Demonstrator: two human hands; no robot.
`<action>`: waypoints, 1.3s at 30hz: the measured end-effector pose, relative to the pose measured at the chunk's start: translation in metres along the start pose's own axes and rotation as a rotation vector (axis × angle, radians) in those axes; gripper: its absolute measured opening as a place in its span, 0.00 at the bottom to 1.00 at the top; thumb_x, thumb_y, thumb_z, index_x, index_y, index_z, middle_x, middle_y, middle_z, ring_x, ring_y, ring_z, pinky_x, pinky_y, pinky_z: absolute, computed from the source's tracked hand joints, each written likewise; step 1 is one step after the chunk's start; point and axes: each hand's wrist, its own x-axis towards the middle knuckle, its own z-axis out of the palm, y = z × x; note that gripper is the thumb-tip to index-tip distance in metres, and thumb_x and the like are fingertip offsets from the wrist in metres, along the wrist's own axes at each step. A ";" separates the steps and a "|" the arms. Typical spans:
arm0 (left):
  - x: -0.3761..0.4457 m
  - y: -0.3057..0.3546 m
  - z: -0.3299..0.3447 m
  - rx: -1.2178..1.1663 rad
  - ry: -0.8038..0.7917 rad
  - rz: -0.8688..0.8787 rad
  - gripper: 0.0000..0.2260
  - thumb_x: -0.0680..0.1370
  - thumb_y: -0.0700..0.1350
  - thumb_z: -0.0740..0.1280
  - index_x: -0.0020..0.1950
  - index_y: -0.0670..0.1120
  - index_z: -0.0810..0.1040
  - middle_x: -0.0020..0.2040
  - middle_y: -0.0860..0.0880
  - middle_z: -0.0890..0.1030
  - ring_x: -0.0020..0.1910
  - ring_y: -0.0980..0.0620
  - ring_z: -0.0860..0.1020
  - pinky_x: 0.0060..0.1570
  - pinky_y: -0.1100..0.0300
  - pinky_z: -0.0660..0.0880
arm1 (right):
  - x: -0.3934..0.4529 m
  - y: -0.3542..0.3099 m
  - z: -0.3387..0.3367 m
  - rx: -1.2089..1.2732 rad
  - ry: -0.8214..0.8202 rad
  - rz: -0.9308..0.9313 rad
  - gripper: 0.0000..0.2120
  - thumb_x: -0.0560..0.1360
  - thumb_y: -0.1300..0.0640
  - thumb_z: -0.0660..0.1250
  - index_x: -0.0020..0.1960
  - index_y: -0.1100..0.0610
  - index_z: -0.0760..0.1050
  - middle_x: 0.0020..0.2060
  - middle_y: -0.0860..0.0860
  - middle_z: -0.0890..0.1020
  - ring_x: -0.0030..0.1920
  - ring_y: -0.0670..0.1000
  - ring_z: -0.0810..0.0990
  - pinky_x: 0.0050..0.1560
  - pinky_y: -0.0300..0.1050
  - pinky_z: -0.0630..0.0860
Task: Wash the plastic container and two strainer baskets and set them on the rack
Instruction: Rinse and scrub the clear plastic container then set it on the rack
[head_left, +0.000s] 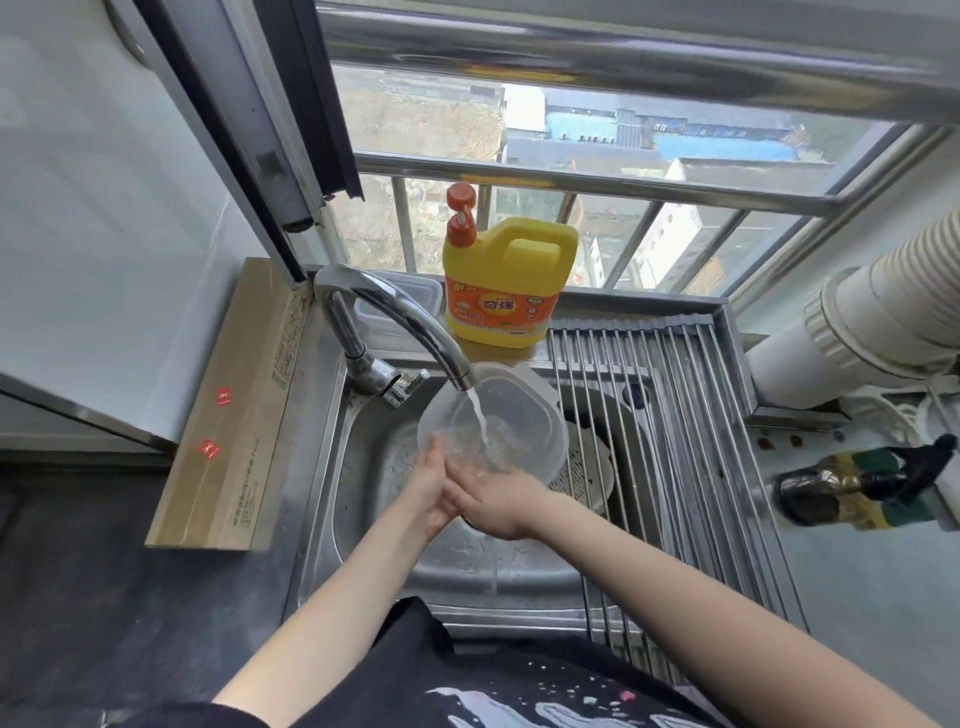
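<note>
— What are the hands doing?

— The left hand (427, 488) grips the near left rim of the clear, rounded plastic container (511, 415), fingers curled over its edge. The right hand (501, 501) lies just beside it, touching it, fingers reaching under the container's near wall; whether they curl round it cannot be told.

— And the container?

— It is tilted, mouth toward the person, held above the stainless steel sink (363, 467) under the spout of the curved chrome tap (395, 317). A thin stream of water (480, 415) falls into it.

— What lies to the left?

— A long brown cardboard box (234, 415) rests on the desk along the sink's left edge.

— Behind the tap?

— A clear rectangular plastic tub (400, 296), and just right of it a yellow dish-soap jug with an orange pump (506, 280), both on the sill ledge.

— Further right?

— A pale perforated strainer basket (584, 467) sits in the sink, partly hidden behind the container and under the roll-up steel bar rack (675, 415) covering the sink's right side. Beyond it a dark glass bottle (857, 483) lies on the desk, below a ribbed white duct pipe (883, 312).
</note>
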 end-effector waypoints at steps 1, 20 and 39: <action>0.000 0.002 -0.003 0.041 0.016 0.015 0.24 0.81 0.57 0.53 0.71 0.42 0.63 0.60 0.36 0.77 0.46 0.41 0.83 0.32 0.51 0.80 | -0.004 0.008 0.001 -0.043 -0.082 -0.007 0.27 0.81 0.39 0.40 0.78 0.44 0.43 0.77 0.49 0.58 0.75 0.54 0.61 0.72 0.56 0.59; -0.036 0.020 0.001 0.755 0.225 0.334 0.14 0.72 0.36 0.64 0.54 0.43 0.63 0.54 0.45 0.68 0.52 0.44 0.72 0.25 0.52 0.79 | -0.006 0.046 0.022 -0.205 -0.043 -0.061 0.34 0.78 0.35 0.38 0.75 0.53 0.62 0.74 0.53 0.66 0.74 0.53 0.62 0.74 0.52 0.51; -0.035 0.026 -0.044 0.477 0.224 0.130 0.21 0.70 0.29 0.56 0.61 0.44 0.66 0.59 0.43 0.70 0.56 0.39 0.71 0.36 0.37 0.79 | -0.043 0.073 0.015 0.390 0.645 0.077 0.18 0.83 0.54 0.53 0.54 0.57 0.82 0.52 0.50 0.84 0.55 0.49 0.80 0.56 0.45 0.74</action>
